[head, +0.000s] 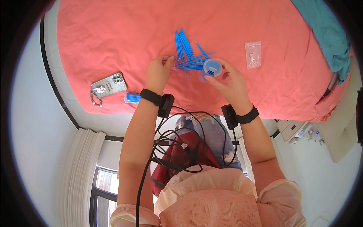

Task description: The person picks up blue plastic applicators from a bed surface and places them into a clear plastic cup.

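Observation:
Several thin blue sticks [185,45], which look like micro applicator brushes, lie loose on the coral bedsheet [127,34]. My right hand [231,78] holds a small clear plastic tube [213,67] between thumb and fingers, its round end turned up towards me. A few blue sticks show inside it. My left hand [161,69] is at the left tips of the pile, thumb and forefinger pinched together by the end of one stick. Whether that stick is gripped is hard to make out. Below my left wrist lies a second clear tube [132,98] full of blue sticks.
A phone in a glittery case [109,85] with a beaded strap [95,99] lies at left. To the right is a small clear zip bag [253,55]. Black cables [181,139] loop between my wrist straps. Teal cloth [326,34] covers the far right corner.

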The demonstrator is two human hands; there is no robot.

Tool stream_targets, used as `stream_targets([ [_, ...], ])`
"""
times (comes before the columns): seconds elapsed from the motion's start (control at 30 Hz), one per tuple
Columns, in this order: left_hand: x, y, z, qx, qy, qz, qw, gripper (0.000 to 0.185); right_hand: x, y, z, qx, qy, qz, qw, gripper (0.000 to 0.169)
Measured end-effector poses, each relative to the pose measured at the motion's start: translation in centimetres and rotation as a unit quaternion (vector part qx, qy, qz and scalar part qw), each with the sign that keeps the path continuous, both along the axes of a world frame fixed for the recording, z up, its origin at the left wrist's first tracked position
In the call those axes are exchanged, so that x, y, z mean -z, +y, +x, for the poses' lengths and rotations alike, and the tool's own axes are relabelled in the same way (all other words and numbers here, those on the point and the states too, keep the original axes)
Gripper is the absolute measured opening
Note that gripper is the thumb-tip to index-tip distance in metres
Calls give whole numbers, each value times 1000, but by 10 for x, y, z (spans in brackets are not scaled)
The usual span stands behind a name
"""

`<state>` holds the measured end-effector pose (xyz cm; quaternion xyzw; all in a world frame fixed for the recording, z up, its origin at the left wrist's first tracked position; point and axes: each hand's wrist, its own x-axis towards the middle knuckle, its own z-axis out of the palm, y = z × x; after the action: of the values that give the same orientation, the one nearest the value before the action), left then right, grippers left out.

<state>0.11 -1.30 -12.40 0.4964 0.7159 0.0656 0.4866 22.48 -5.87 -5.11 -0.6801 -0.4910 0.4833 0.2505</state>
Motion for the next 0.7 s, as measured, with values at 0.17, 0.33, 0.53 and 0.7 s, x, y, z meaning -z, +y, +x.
stream_targets([
  [0.17, 18, 3, 3, 10, 22, -42, 999, 34, 0, 3, 3, 8, -2, 11, 1000, 50],
  [0.33, 19, 1, 3, -87, -99, 0, 991, 24, -2, 5, -2, 4, 2, 12, 1000, 47],
  [0.53, -63, 15, 0, -58, -194, 207, 957, 10, -9, 9, -8, -9, 8, -21, 1000, 42],
  [0.7, -115, 16, 6, 49, -245, 291, 923, 11, -15, 11, -19, -26, 17, -24, 999, 40],
])
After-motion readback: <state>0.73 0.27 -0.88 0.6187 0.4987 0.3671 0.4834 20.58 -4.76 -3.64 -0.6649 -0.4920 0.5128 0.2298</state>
